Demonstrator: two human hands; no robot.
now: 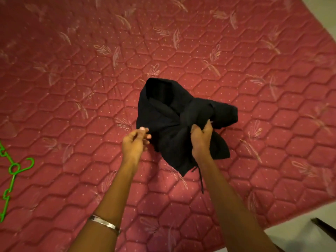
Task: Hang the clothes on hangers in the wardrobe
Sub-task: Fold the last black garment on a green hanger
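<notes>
Right hand [201, 137]: fingers curled into the bunched middle of the black garment [174, 120], gripping it.
Left hand [135, 140]: just left of the garment, fingers loosely curled, holding nothing; whether the tips touch cloth I cannot tell.
Garment: crumpled on the red mattress [72, 88], cord trailing below the right wrist.
Hanger [12, 171]: green, well to the left of the left hand.
Doing it well: probably lift, shake the cloth open, find the neck before fetching the hanger.
Containers: none in view; wardrobe not seen.
</notes>
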